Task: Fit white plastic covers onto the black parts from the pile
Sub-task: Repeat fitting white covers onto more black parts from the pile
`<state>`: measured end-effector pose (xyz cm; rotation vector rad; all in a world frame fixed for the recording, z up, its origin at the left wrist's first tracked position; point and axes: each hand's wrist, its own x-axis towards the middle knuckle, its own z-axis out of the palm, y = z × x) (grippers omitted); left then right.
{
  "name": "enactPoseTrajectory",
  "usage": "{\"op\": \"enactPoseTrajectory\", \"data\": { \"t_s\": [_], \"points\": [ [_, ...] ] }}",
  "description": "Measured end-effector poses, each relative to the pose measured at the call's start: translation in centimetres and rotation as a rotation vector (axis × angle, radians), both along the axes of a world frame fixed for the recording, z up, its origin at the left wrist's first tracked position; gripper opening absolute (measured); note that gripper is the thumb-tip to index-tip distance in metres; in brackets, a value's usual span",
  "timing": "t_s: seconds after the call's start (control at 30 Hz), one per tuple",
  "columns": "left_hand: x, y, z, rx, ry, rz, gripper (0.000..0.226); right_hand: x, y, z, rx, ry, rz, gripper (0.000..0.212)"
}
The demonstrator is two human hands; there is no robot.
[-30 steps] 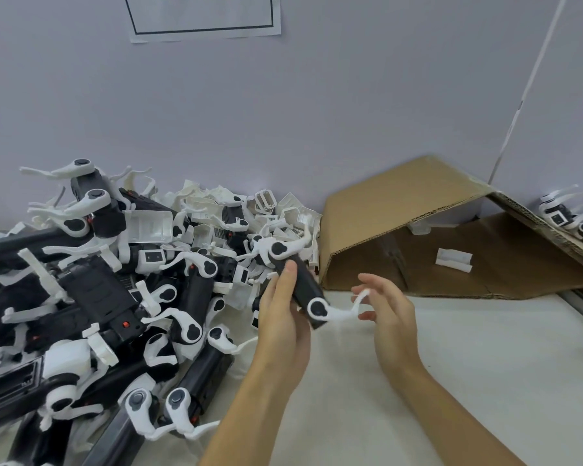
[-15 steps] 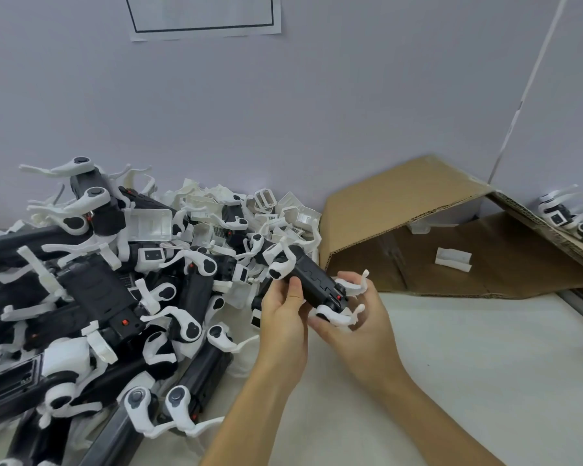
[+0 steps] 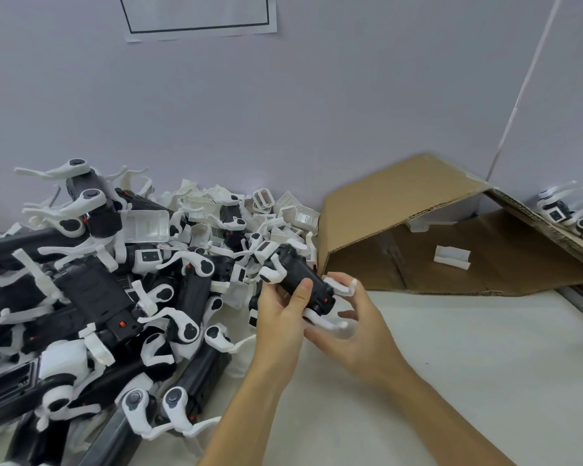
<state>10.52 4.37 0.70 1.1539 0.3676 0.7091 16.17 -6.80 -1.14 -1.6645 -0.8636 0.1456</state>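
Black part [image 3: 298, 280]: held up just right of the pile [image 3: 115, 297], white arms sticking out of it.
Left hand [image 3: 280, 314]: fingers wrapped round the part, thumb across its top.
Right hand [image 3: 354, 322]: fingers curled under the part's near end, gripping it by the white arms.
Cardboard box [image 3: 401, 210]: lying open, right of the pile.
White cover [image 3: 451, 257]: inside that box.

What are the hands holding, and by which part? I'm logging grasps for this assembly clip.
Both hands hold one black part. The left hand grips its middle, thumb on top. The right hand cradles its near end, by the white arms.
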Motion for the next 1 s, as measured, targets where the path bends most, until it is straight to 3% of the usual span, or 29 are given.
{"op": "enactPoseTrajectory", "data": {
  "t_s": [0.1,0.27,0.4,0.5,0.6,0.77,0.93,1.0],
  "points": [
    [-0.1,0.3,-0.3,0.107,0.001,0.018,0.026,0.1,-0.3,0.2,0.005,-0.007,-0.004,0.092],
    [0.0,-0.7,-0.7,0.283,-0.042,-0.065,0.046,0.2,-0.5,1.0,0.135,-0.116,-0.121,0.090],
    [0.3,-1.4,-1.3,0.506,-0.036,-0.125,0.045,-0.3,0.0,1.9,0.286,-0.119,-0.167,0.070],
    [0.3,-1.9,-1.6,0.592,-0.018,-0.091,0.032,-0.3,0.4,1.8,0.397,-0.078,-0.258,0.052],
    [0.0,-2.2,-1.4,0.578,-0.022,-0.093,0.020,-0.5,0.7,1.6,0.405,-0.099,-0.295,0.054],
    [-0.1,-1.8,-1.4,0.545,-0.022,-0.098,0.035,-0.1,0.6,2.2,0.375,-0.066,-0.182,0.050],
    [-0.3,-1.0,-0.7,0.355,-0.059,-0.093,0.032,1.0,-0.4,2.6,0.149,-0.061,0.015,0.068],
    [-0.3,-0.8,-0.4,0.329,-0.062,-0.046,0.025,1.6,-1.0,2.5,0.090,-0.040,0.073,0.063]
  ]
}}
